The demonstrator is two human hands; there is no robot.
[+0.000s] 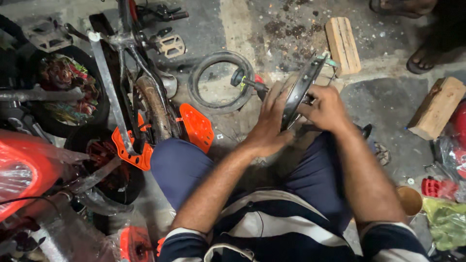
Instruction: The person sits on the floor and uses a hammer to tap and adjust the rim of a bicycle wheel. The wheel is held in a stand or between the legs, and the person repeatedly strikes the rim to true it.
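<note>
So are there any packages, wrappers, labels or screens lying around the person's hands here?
No screens, signs or readable labels show.
Clear plastic wrap: far left, crinkled film over a red part.
Green plastic bag: bottom right, crumpled, light green.
Clear wrap: right edge, over a red thing.
Both hands, left hand and right hand, grip a small wheel rim, unwrapped.

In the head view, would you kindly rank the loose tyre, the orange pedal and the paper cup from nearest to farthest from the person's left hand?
1. Loose tyre, on the floor just beyond the left hand.
2. Orange pedal, to its left.
3. Paper cup, far right, by the knee.
</note>
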